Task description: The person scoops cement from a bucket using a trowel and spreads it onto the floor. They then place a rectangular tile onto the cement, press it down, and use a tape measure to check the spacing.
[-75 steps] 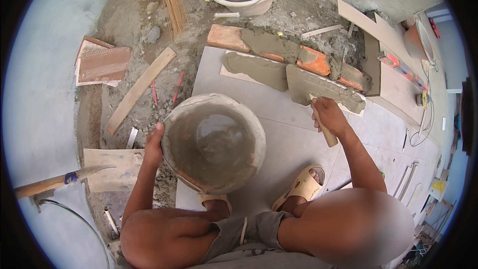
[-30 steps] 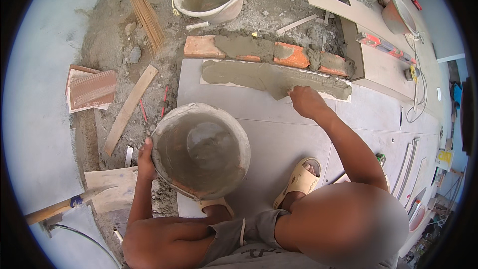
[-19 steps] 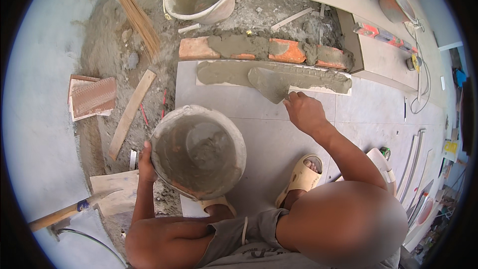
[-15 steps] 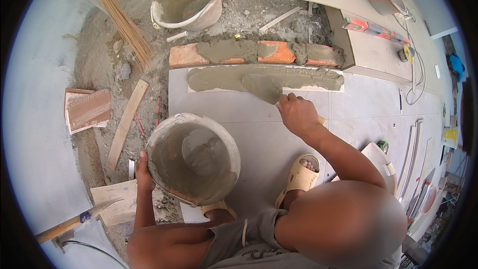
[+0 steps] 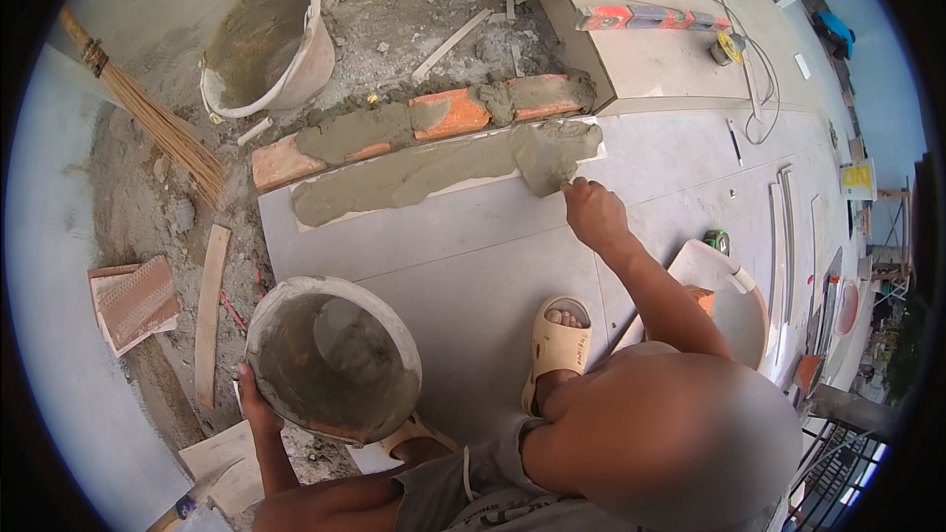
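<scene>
My left hand (image 5: 260, 406) grips the left side of a mortar-stained bucket (image 5: 402, 392), its thumb at the rim; grey mortar lies inside. My right hand (image 5: 597, 217) is closed round a trowel (image 5: 544, 169), whose handle is hidden in the fist. The blade, smeared with mortar, rests on a layer of wet mortar (image 5: 394, 175) near its right end. That layer covers a long pale tile strip (image 5: 597, 144), with only its edges showing. Just behind it runs a row of orange bricks (image 5: 455, 112), partly coated with mortar.
Another bucket (image 5: 309, 74) stands behind on rubble, near a stick broom (image 5: 148, 113). A spirit level (image 5: 650, 18) and tape measure (image 5: 727, 47) lie on a tiled ledge (image 5: 670, 74). Tile pieces (image 5: 136, 300) and a wooden strip (image 5: 211, 315) lie left. A pale basin (image 5: 739, 310) sits right.
The trowel has moved right along the strip to near its end, leaving the mortar behind it smoother. My left hand keeps hold of the bucket. The whole view has shifted and turned.
</scene>
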The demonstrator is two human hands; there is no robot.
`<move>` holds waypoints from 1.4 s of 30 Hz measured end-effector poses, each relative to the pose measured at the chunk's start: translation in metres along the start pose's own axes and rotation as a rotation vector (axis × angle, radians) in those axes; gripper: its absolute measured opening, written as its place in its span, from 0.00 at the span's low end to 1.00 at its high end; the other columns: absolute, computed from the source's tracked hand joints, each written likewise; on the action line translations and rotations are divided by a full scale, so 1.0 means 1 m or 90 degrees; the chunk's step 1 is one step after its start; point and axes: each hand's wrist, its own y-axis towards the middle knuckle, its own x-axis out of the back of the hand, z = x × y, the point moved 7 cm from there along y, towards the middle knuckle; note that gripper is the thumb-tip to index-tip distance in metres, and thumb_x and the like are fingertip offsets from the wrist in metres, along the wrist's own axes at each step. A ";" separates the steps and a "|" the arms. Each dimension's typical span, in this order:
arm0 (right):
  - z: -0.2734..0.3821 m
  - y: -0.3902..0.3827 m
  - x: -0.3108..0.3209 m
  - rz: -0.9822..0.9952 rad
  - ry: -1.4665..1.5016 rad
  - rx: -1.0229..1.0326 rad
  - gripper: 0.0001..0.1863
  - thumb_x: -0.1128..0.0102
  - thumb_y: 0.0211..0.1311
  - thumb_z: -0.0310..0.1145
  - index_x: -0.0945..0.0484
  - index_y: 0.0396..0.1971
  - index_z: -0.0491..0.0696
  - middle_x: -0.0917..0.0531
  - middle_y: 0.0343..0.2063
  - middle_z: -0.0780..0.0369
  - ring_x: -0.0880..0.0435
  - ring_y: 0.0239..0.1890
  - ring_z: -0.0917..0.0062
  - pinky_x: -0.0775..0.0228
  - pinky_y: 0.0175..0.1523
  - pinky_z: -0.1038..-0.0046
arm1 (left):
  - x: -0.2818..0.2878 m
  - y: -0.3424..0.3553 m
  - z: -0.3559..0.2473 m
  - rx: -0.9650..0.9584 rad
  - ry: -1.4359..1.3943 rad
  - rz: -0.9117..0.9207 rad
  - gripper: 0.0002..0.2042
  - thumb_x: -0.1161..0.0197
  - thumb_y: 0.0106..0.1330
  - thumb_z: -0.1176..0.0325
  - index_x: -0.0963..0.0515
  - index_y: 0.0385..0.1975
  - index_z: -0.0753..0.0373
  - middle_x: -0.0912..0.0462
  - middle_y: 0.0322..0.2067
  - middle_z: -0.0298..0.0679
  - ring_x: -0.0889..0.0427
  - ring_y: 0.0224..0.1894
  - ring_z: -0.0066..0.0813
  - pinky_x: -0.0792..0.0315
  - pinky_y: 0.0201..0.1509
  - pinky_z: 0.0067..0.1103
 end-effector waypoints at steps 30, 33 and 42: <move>-0.101 0.009 -0.004 0.018 -0.055 -0.005 0.21 0.54 0.74 0.38 0.21 0.29 0.37 0.17 0.26 0.45 0.14 0.26 0.55 0.19 0.35 0.59 | 0.004 0.005 0.000 0.011 0.016 -0.014 0.32 0.52 0.76 0.43 0.32 0.64 0.68 0.24 0.60 0.44 0.24 0.60 0.37 0.33 0.66 0.32; -0.082 -0.009 0.019 0.131 0.164 -0.138 0.22 0.55 0.75 0.38 0.22 0.27 0.35 0.19 0.20 0.48 0.16 0.19 0.60 0.21 0.25 0.60 | 0.011 0.000 -0.001 0.013 0.029 -0.013 0.32 0.53 0.76 0.43 0.33 0.66 0.67 0.25 0.61 0.44 0.25 0.62 0.37 0.34 0.67 0.32; -0.035 -0.037 0.012 0.192 0.479 -0.271 0.23 0.54 0.74 0.44 0.25 0.29 0.36 0.23 0.17 0.57 0.21 0.13 0.72 0.28 0.16 0.69 | -0.005 -0.004 -0.006 -0.003 0.023 -0.067 0.31 0.50 0.74 0.44 0.28 0.60 0.69 0.21 0.56 0.46 0.21 0.56 0.36 0.30 0.62 0.31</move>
